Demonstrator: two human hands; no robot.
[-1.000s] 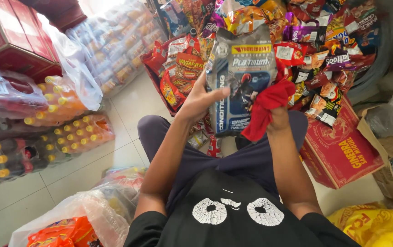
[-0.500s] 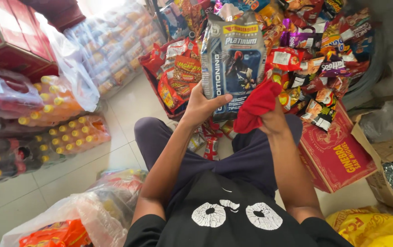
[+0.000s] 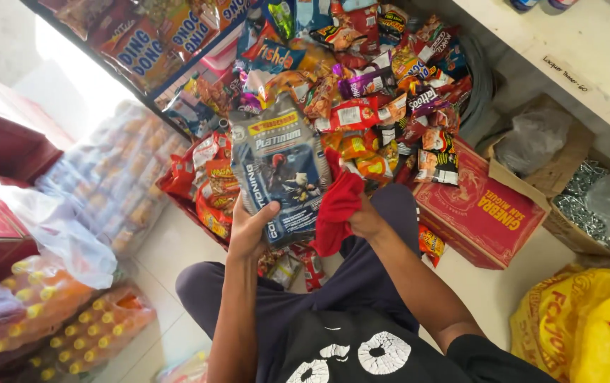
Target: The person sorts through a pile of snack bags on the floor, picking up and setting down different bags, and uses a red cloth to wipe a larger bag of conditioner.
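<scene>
Both hands are busy: left hand (image 3: 252, 230) grips the grey pouch (image 3: 280, 170), right hand (image 3: 365, 220) bunches a red cloth (image 3: 337, 206); wiping probably goes best with the pouch braced steady.

The hands hold a grey pouch (image 3: 281, 170) and a red cloth (image 3: 335, 208) above snack packets (image 3: 383, 85).

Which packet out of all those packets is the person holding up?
The big grey-blue packet. The left hand grips its lower edge, and the right hand presses a red cloth against it. The small colourful snack packets lie heaped behind, untouched.
</scene>
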